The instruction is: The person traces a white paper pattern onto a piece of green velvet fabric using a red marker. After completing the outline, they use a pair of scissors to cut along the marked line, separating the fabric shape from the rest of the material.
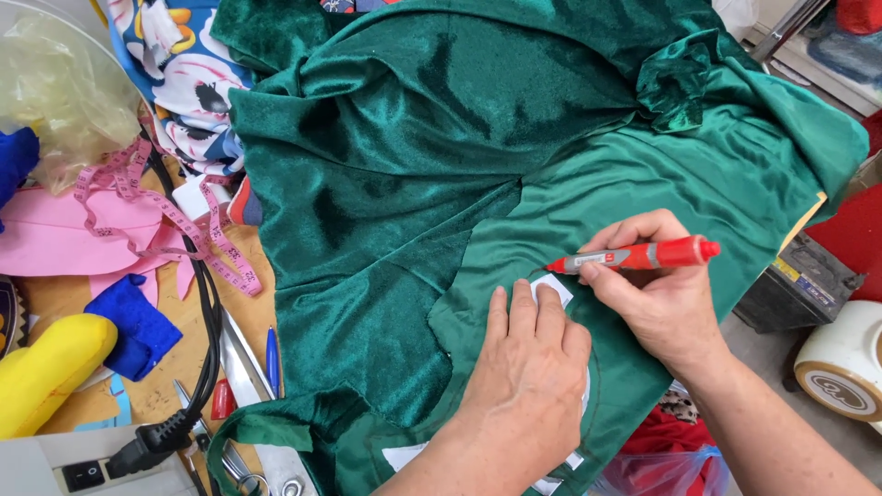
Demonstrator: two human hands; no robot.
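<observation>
I see the left hand [525, 354] low in the centre of the frame, laid flat with fingers stretched out and close together, pressing a white paper pattern piece [552, 289] down onto the green fabric [413, 165]; it grips nothing, it only bears down with palm and fingers. Only corners of the paper show, one just past the fingertips and others near the wrist at the bottom edge. The right hand [657, 294] sits just to the right of it, a little higher, closed around a red marker [643, 255] held between thumb and fingers. The marker lies nearly level, its cap end pointing to the right and its tip pointing left, at the upper corner of the paper, close to the cloth; I cannot tell whether the tip touches. The green fabric fills most of the middle and upper frame, a shiny velvety side to the left and a smoother matte side under the hands. On the wooden table [147, 395] at the left I see a pink measuring tape [175, 220] looped in the upper left, a black cable [207, 321] running down to a plug, a blue scrap [142, 326], a yellow object [50, 367] at the lower left, and scissors [234, 459] at the bottom edge.
</observation>
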